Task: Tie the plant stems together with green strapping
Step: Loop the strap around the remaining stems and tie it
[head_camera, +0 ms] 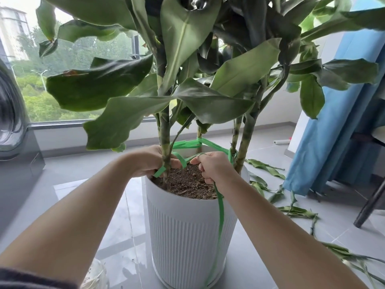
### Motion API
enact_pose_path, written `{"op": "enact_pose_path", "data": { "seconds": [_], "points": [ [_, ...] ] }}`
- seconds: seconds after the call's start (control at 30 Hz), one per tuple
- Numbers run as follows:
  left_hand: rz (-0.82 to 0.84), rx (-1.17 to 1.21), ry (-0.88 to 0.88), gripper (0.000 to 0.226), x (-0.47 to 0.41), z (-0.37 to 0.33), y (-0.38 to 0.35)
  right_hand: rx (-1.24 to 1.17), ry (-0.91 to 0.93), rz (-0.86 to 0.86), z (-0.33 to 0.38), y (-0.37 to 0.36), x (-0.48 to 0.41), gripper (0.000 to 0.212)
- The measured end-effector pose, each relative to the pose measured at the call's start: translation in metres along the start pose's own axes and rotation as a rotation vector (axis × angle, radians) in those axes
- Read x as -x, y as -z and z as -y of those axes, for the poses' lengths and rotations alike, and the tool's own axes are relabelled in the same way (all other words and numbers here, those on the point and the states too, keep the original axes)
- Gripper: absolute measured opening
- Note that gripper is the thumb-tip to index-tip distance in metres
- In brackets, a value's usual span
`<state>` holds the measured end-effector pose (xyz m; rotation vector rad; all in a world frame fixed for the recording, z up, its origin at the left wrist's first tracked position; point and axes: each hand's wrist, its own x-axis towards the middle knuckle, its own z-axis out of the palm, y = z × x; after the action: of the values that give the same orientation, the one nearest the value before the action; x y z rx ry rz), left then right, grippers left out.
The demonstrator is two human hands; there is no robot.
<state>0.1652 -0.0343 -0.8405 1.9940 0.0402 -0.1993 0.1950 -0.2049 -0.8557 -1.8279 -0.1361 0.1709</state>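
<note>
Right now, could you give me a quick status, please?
Left hand holds strap at stem. Right hand pinches strap. Not yet tied. Leaves overhang, not blocking.

Four thick plant stems (165,140), upright or slightly leaning, mottled dark green and cream, rooted in brown soil (187,182) of a white ribbed pot (187,226): one at left, one at back, two close together at right. Flat, narrow green strapping (187,144), run from left stem to back stem to right pair and wrapped round each; loose loop between the hands; short cut end protruding beneath left hand (150,161), held against left stem; long free tail pinched in right hand (210,165), hanging over the rim and down the pot's side.
</note>
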Motion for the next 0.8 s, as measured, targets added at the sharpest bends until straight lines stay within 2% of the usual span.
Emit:
{"op": "enact_pose_path", "data": {
  "seconds": [0.07, 0.17, 0.27, 0.33, 0.37, 0.43, 0.47, 0.5, 0.6, 0.67, 0.7, 0.8],
  "points": [
    [-0.009, 0.125, -0.008, 0.008, 0.0, 0.002, -0.003, 0.001, -0.01, 0.002, -0.001, 0.0, 0.0, 0.024],
    [0.03, 0.461, -0.054, 0.012, -0.006, 0.008, -0.003, -0.002, -0.03, 0.005, -0.004, -0.001, 0.0, 0.023],
    [-0.045, 0.784, -0.141, 0.019, -0.013, 0.007, -0.006, -0.027, -0.057, 0.019, -0.006, -0.002, 0.001, 0.022],
    [-0.082, 0.99, -0.195, 0.012, -0.014, -0.001, -0.014, -0.045, -0.061, 0.029, -0.006, 0.0, 0.002, 0.022],
    [-0.131, 1.014, -0.186, 0.008, -0.014, -0.005, -0.017, -0.05, -0.057, 0.034, -0.005, 0.0, 0.003, 0.022],
    [-0.253, 0.933, -0.146, 0.018, -0.017, -0.006, -0.02, -0.051, -0.056, 0.033, -0.005, 0.0, 0.004, 0.023],
    [-0.253, 0.879, -0.141, 0.024, -0.02, -0.004, -0.018, -0.052, -0.062, 0.028, -0.004, 0.0, 0.003, 0.024],
    [-0.211, 0.784, -0.145, 0.028, -0.022, -0.001, -0.016, -0.056, -0.07, 0.024, -0.003, 0.0, 0.004, 0.024],
    [-0.063, 0.27, -0.168, 0.051, -0.019, 0.01, -0.013, -0.089, -0.08, 0.018, -0.001, 0.001, 0.005, 0.025],
    [0.014, 0.213, -0.107, 0.065, -0.016, 0.013, -0.011, -0.126, -0.089, 0.02, 0.0, 0.002, 0.006, 0.026],
    [0.062, 0.223, -0.081, 0.062, -0.015, 0.012, -0.011, -0.14, -0.09, 0.023, 0.001, 0.002, 0.008, 0.027],
    [0.129, 0.14, -0.045, 0.027, -0.012, 0.008, -0.009, -0.159, -0.081, 0.035, 0.002, 0.003, 0.01, 0.027]
  ]
}}
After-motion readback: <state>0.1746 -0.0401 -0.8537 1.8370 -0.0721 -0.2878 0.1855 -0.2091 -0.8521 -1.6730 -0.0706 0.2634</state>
